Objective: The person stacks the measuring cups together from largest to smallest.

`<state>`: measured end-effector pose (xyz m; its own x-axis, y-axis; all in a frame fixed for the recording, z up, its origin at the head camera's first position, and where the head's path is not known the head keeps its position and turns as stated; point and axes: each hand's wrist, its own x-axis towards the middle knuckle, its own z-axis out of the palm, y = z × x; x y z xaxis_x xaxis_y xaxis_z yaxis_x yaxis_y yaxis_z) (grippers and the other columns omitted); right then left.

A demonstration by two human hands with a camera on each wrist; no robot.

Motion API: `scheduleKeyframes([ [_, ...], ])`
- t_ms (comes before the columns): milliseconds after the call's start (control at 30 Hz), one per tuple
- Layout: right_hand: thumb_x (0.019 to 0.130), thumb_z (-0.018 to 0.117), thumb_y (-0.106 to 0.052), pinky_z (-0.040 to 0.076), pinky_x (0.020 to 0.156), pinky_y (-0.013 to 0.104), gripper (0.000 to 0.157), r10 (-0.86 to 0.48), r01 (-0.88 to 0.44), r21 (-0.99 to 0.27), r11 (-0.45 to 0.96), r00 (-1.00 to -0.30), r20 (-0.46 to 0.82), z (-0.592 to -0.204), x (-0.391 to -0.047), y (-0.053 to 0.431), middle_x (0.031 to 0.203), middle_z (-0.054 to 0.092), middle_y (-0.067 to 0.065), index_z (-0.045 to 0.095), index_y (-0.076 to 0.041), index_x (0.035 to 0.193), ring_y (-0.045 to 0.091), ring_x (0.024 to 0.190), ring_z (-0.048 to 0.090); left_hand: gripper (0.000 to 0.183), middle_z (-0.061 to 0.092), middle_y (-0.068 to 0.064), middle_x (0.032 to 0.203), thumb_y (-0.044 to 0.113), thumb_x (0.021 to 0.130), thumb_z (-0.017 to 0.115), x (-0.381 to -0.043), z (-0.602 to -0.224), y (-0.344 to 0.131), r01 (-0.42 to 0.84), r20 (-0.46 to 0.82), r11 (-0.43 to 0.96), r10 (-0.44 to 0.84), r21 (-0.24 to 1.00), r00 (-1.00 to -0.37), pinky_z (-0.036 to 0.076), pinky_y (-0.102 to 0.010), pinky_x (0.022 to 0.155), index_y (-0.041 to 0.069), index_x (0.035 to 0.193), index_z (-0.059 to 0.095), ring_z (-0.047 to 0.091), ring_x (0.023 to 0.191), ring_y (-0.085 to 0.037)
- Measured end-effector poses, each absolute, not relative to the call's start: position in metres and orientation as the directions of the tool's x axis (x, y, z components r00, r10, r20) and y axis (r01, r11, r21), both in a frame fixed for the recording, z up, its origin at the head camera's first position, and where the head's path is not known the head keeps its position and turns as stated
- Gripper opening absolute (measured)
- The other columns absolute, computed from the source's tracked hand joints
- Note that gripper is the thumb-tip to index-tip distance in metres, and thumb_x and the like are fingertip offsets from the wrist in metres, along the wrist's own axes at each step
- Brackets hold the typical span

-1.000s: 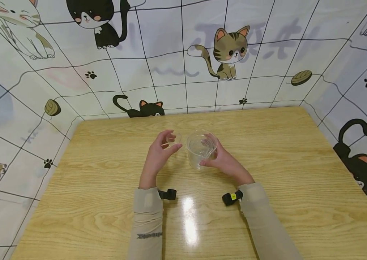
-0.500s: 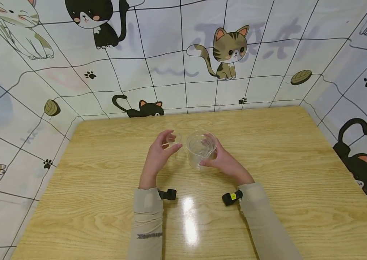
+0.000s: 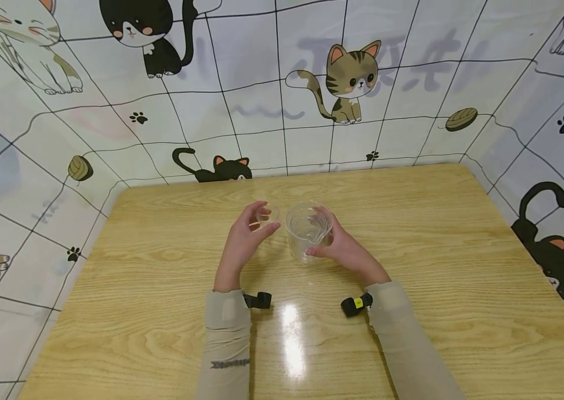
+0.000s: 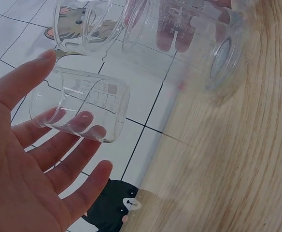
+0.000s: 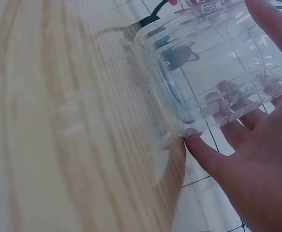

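Note:
My left hand (image 3: 244, 236) holds a small clear glass beaker (image 4: 80, 101) between thumb and fingers. Printed markings show on its side, and its base is raised off the wooden table in the left wrist view. Just to the right, my right hand (image 3: 347, 253) grips a larger clear beaker (image 3: 300, 244), thumb on the near side and fingers round the back. Rims inside the larger beaker (image 5: 213, 63) show smaller glassware nested in it. That beaker stands upright, its base down at the tabletop. A narrow gap separates the two beakers.
The wooden table (image 3: 151, 289) runs back to a cloth wall (image 3: 251, 111) printed with cats and grid lines. Similar cloth closes off both sides. Dark wrist cameras (image 3: 261, 300) sit at both sleeve cuffs. A bright light reflection lies on the near tabletop.

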<state>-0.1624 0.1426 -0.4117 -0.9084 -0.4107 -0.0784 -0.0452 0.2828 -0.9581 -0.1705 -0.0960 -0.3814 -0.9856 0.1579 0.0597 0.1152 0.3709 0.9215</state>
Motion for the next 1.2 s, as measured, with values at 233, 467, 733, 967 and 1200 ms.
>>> scheduleKeyframes([
  [233, 0.075, 0.076, -0.021, 0.012, 0.109, 0.056, 0.099, -0.394, -0.033, -0.954, 0.299, -0.914, -0.092, -0.411, -0.161, 0.143, 0.151, 0.019, 0.003, 0.008, -0.031, 0.146, 0.026, 0.139, 0.017, 0.056, 0.056, -0.011, 0.120, 0.022, 0.085, 0.066, -0.163, -0.370, -0.094, 0.131, 0.073, 0.378, 0.166, 0.916, -0.984, 0.037, -0.048, 0.100, 0.009, 0.134, 0.043, 0.051, 0.112, -0.025],
  [467, 0.075, 0.076, -0.021, 0.012, 0.109, 0.057, 0.100, -0.389, -0.027, -0.954, 0.300, -0.916, -0.096, -0.422, -0.167, 0.145, 0.152, 0.017, -0.001, 0.007, -0.035, 0.145, 0.026, 0.140, 0.015, 0.061, 0.055, -0.012, 0.123, 0.030, 0.082, 0.069, -0.182, -0.400, -0.098, 0.122, 0.061, 0.372, 0.170, 0.920, -0.984, 0.037, -0.047, 0.100, 0.015, 0.135, 0.042, 0.050, 0.115, -0.029],
  [733, 0.073, 0.078, -0.031, 0.012, 0.108, 0.058, 0.099, -0.378, -0.051, -0.948, 0.313, -0.923, -0.075, -0.440, -0.174, 0.147, 0.151, 0.018, -0.005, 0.007, -0.047, 0.141, 0.022, 0.139, 0.016, 0.063, 0.056, -0.008, 0.123, 0.043, 0.080, 0.068, -0.183, -0.405, -0.100, 0.124, 0.063, 0.373, 0.171, 0.919, -0.983, 0.038, -0.043, 0.100, 0.021, 0.134, 0.043, 0.051, 0.113, -0.019],
  [967, 0.074, 0.077, -0.026, 0.012, 0.109, 0.056, 0.100, -0.399, -0.039, -0.956, 0.290, -0.913, -0.083, -0.428, -0.169, 0.145, 0.151, 0.019, -0.001, 0.006, -0.037, 0.145, 0.023, 0.139, 0.018, 0.064, 0.057, -0.008, 0.121, 0.051, 0.077, 0.067, -0.182, -0.406, -0.100, 0.137, 0.075, 0.394, 0.168, 0.909, -0.983, 0.040, -0.042, 0.098, 0.024, 0.132, 0.045, 0.052, 0.110, -0.018],
  [1200, 0.076, 0.075, -0.020, 0.013, 0.110, 0.055, 0.099, -0.406, -0.039, -0.958, 0.284, -0.910, -0.083, -0.412, -0.162, 0.143, 0.151, 0.019, 0.004, 0.007, -0.030, 0.147, 0.024, 0.138, 0.019, 0.068, 0.058, -0.003, 0.119, 0.052, 0.077, 0.067, -0.181, -0.406, -0.098, 0.145, 0.082, 0.400, 0.169, 0.905, -0.982, 0.041, -0.042, 0.098, 0.020, 0.133, 0.044, 0.052, 0.110, -0.017],
])
